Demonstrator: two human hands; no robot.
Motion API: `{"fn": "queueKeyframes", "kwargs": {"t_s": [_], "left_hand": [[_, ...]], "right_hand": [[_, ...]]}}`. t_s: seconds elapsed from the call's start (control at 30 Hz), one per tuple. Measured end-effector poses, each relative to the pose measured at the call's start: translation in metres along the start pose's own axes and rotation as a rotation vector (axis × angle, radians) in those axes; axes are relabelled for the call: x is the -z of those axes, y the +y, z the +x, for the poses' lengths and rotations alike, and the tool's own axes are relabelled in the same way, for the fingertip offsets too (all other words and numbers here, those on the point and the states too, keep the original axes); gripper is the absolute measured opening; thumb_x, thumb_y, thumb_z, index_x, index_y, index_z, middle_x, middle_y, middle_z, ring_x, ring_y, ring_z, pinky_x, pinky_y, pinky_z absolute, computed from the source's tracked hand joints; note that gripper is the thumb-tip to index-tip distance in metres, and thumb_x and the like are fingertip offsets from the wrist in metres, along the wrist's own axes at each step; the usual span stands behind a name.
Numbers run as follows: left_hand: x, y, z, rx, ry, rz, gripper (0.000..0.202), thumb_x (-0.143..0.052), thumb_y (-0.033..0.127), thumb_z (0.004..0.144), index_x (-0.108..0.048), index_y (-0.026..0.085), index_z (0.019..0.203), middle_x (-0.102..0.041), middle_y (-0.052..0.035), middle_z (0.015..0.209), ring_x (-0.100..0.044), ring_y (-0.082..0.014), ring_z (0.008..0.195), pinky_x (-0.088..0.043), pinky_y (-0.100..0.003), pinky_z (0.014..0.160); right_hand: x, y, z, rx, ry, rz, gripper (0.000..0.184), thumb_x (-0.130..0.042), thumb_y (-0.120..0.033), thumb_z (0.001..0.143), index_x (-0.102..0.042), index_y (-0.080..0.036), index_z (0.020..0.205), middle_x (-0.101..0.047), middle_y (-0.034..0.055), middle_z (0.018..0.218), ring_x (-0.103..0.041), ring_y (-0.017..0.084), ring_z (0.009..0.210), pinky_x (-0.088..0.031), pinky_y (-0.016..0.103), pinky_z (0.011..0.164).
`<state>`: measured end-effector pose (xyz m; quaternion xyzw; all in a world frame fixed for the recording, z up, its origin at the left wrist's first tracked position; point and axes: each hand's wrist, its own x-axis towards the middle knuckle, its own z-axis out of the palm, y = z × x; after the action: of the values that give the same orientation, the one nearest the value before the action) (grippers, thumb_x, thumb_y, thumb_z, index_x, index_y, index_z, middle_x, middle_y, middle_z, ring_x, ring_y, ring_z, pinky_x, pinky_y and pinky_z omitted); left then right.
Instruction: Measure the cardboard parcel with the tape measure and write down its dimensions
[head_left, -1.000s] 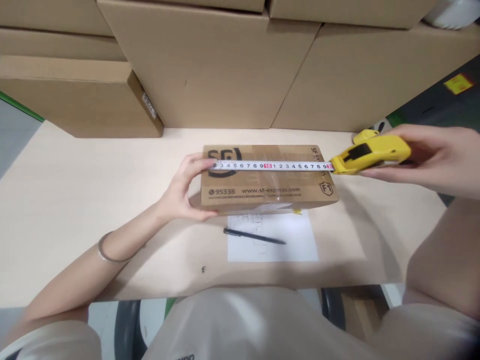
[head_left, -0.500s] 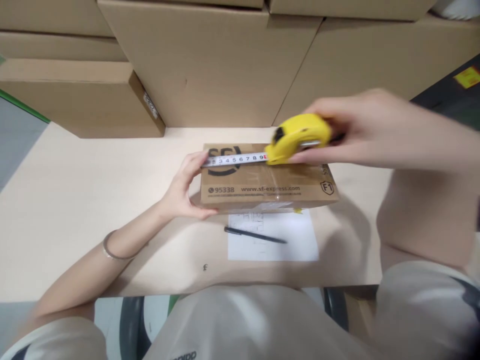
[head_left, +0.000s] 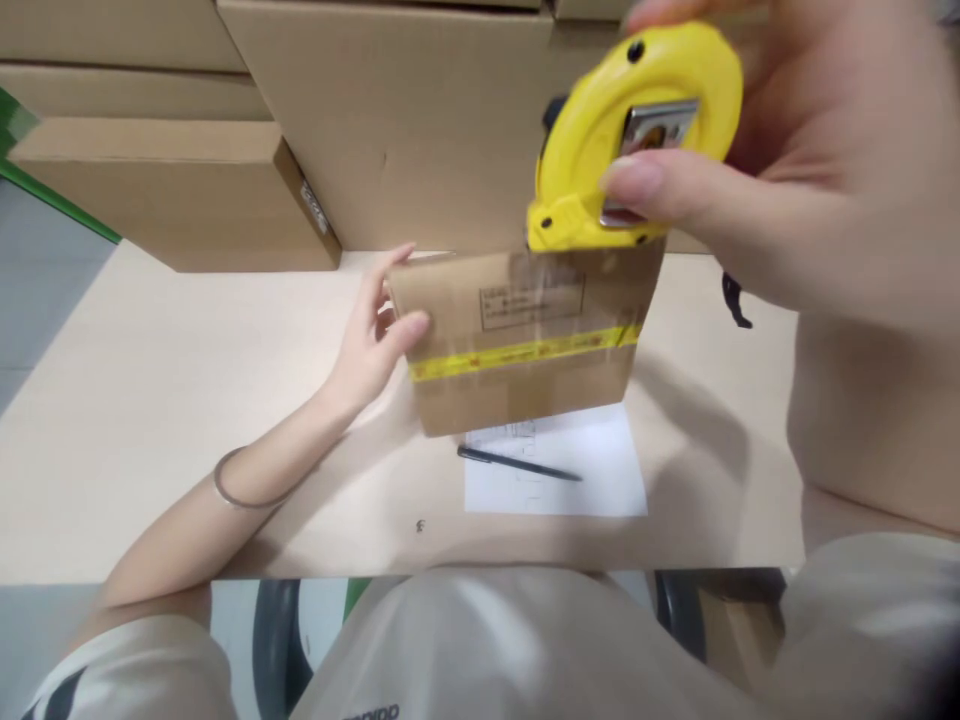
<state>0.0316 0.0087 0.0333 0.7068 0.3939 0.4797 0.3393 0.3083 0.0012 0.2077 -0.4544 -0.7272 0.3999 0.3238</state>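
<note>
My left hand point(head_left: 382, 325) grips the left end of a small brown cardboard box point(head_left: 525, 390), thumb on its near face and fingers behind. The box is tilted, showing a face with a printed label frame and a strip of yellow tape. My right hand point(head_left: 780, 170) is wrapped round a yellow tape measure point(head_left: 570, 190), thumb on its metal clip, raised above the box's right part. No blade shows out of the case. A black strap point(head_left: 736, 300) hangs below my right hand.
Under the box lies a white sheet of paper point(head_left: 600, 495) with a black pen point(head_left: 525, 463) on it. Large cartons point(head_left: 420, 130) stand along the back of the table point(head_left: 187, 400), and a flatter carton point(head_left: 180, 215) sits at the back left.
The tape measure has come up and nearer the camera, and its extended blade no longer shows. My left hand has tilted the box, so its taped, labelled face now shows.
</note>
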Motion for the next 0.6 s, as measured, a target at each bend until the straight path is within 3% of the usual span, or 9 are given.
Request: {"fn": "queueKeyframes", "kwargs": {"t_s": [0.1,0.23,0.33,0.47,0.53,0.6], "left_hand": [[-0.005,-0.001,0.002,0.251,-0.027,-0.241,0.059,-0.046,0.064,0.097,-0.047,0.024,0.14,-0.061,-0.0113,0.141,-0.061,-0.0324,0.13,-0.055,-0.051,0.106],[-0.015,-0.005,0.001,0.512,-0.041,-0.475,0.06,-0.05,0.067,0.093,-0.061,0.018,0.126,-0.072,-0.0116,0.125,-0.064,-0.0376,0.125,-0.056,-0.051,0.104],[-0.018,-0.008,0.004,0.536,-0.024,-0.527,0.058,-0.05,0.067,0.093,-0.068,0.017,0.117,-0.076,-0.0103,0.119,-0.063,-0.038,0.127,-0.052,-0.051,0.11],[-0.019,-0.011,0.009,0.542,0.001,-0.52,0.051,-0.058,0.062,0.092,-0.069,0.018,0.114,-0.077,-0.0091,0.117,-0.062,-0.0375,0.128,-0.047,-0.054,0.114],[-0.022,-0.011,0.01,0.524,0.001,-0.562,0.051,-0.058,0.062,0.092,-0.067,0.018,0.117,-0.075,-0.0098,0.12,-0.06,-0.0379,0.131,-0.046,-0.054,0.114],[-0.026,-0.011,0.008,0.454,0.056,-0.597,0.05,-0.063,0.058,0.089,-0.062,0.02,0.121,-0.071,-0.0081,0.128,-0.054,-0.0369,0.138,-0.044,-0.051,0.117]], "right_hand": [[-0.006,0.03,-0.007,0.223,-0.047,-0.144,0.04,-0.066,-0.045,0.093,-0.056,-0.022,0.124,-0.063,0.0022,0.119,-0.062,0.012,0.095,-0.049,0.022,0.072],[-0.024,0.075,-0.005,0.17,-0.176,-0.224,0.044,-0.061,-0.053,0.093,-0.061,-0.02,0.123,-0.069,0.0023,0.101,-0.061,0.013,0.077,-0.045,0.025,0.064],[-0.032,0.094,0.002,0.226,-0.145,-0.377,0.041,-0.059,-0.053,0.094,-0.067,-0.021,0.118,-0.07,0.0032,0.099,-0.058,0.014,0.076,-0.044,0.029,0.07],[-0.031,0.098,0.005,0.331,0.004,-0.715,0.042,-0.053,-0.055,0.097,-0.072,-0.022,0.115,-0.065,0.008,0.105,-0.059,0.023,0.099,-0.041,0.04,0.087],[-0.032,0.091,-0.006,0.352,0.098,-0.804,0.045,-0.052,-0.055,0.098,-0.069,-0.019,0.117,-0.065,0.0093,0.1,-0.06,0.023,0.095,-0.041,0.037,0.083],[-0.037,0.083,-0.028,0.4,0.097,-0.849,0.039,-0.051,-0.051,0.099,-0.07,-0.018,0.1,-0.063,0.0047,0.076,-0.057,0.016,0.071,-0.037,0.031,0.067]]}}
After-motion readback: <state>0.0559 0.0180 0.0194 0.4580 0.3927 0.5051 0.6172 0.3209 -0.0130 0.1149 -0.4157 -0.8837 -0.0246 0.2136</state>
